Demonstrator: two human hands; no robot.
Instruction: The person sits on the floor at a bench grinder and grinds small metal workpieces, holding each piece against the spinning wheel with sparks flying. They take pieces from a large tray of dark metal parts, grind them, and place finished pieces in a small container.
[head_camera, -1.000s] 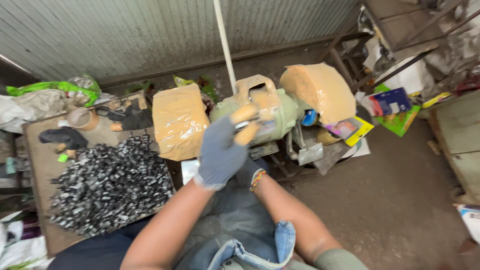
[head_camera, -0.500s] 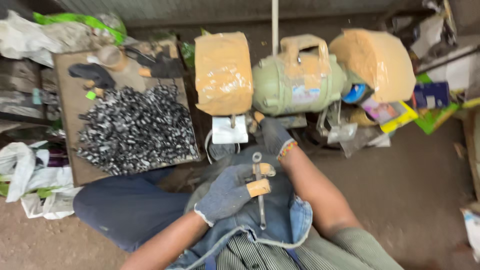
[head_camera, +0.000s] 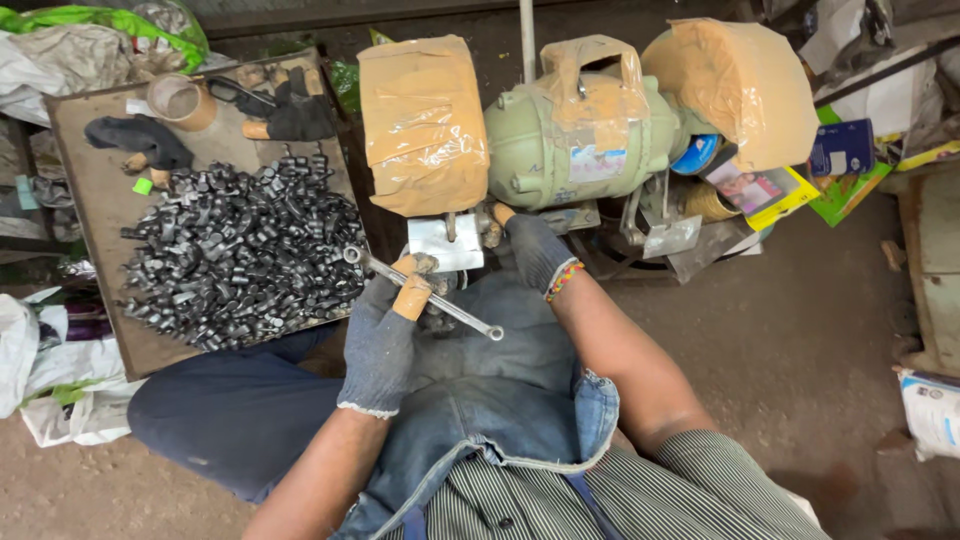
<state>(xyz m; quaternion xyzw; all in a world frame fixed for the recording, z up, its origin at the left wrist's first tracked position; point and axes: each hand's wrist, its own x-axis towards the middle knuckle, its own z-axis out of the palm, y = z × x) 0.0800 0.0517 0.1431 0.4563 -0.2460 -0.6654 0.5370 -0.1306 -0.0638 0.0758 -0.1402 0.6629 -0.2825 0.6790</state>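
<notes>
My left hand (head_camera: 385, 335), in a grey glove with tan-taped fingers, grips a long metal wrench (head_camera: 425, 295) that lies slanted over my lap. My right hand (head_camera: 535, 250), also gloved, reaches under the green bench grinder (head_camera: 575, 140) beside the small metal rest plate (head_camera: 445, 243); its fingers curl there, and whether they hold anything is hidden. Both grinder wheels are covered by guards wrapped in brown tape (head_camera: 425, 125).
A flat tray (head_camera: 85, 200) on my left carries a heap of several small dark metal parts (head_camera: 240, 250), a tape roll (head_camera: 180, 100) and spare gloves. Plastic bags lie at far left. Boxes and packets (head_camera: 840, 150) crowd the right of the grinder. A denim apron covers my lap.
My left hand has swung the wrench from upright in front of me to a slant pointing toward the tray. My right hand has moved in under the grinder. The view has tilted down.
</notes>
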